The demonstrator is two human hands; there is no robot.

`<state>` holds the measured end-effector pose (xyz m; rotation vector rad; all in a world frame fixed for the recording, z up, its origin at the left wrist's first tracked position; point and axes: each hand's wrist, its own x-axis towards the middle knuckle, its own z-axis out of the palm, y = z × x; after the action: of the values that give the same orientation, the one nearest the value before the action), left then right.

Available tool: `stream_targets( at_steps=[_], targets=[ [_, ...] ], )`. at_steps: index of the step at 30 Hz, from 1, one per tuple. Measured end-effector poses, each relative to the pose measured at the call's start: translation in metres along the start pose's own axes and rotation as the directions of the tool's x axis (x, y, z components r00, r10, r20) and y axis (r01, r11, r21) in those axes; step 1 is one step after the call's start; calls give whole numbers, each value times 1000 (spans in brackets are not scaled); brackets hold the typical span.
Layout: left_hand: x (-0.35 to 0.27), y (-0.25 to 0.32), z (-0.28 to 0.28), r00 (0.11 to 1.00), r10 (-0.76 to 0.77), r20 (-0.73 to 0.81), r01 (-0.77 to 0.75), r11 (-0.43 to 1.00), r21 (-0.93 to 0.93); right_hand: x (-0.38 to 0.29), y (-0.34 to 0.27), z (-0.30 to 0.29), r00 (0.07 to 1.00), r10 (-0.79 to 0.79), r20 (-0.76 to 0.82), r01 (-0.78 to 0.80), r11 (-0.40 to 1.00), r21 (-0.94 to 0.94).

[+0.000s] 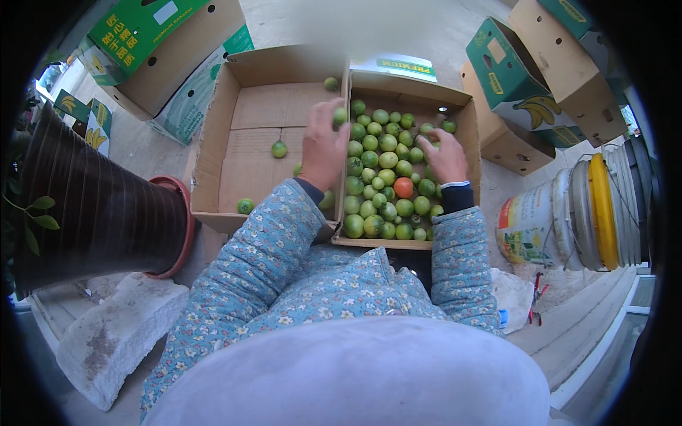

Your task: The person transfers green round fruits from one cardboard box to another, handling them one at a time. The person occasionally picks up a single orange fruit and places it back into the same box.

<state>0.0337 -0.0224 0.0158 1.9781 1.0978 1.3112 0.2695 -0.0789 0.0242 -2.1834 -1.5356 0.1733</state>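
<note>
Two open cardboard boxes stand side by side before me. The left box (256, 106) holds a few green tomatoes, one of them (278, 149) lying near its middle. Many green tomatoes (388, 160) and a single red-orange tomato (403, 187) fill much of the right box (389, 243). My left hand (324, 146), blurred, is above the left box beside the shared walls. A green tomato (340, 115) shows between its thumb and forefinger; whether it is gripped is unclear. Over the right side of the right box, my right hand (446, 157) bends its fingers down among tomatoes, partly hiding them.
Banana cartons stand at far left (176, 69) and far right (525, 96). A dark ribbed planter (112, 197) on a red saucer is at left, near a white rough block (120, 330). Stacked buckets (565, 213) stand at right, with red-handled pruning shears (537, 298) below.
</note>
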Motion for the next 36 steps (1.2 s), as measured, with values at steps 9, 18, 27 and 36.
stream_targets(
  at_steps=[9,18,27,36],
  targets=[
    [-6,-23,11,996,-90,-28,94,975,201,24,44,19,878,387,283,-237,864,-444],
    [0,12,0,988,137,78,-137,991,-4,7,30,6,996,65,-62,-37,927,372],
    [-7,15,3,882,305,358,-264,951,-162,-18,-43,17,955,-283,85,103,589,801],
    [-4,-7,5,989,97,-114,-42,913,407,-7,34,6,902,296,313,-161,906,-392]
  ],
)
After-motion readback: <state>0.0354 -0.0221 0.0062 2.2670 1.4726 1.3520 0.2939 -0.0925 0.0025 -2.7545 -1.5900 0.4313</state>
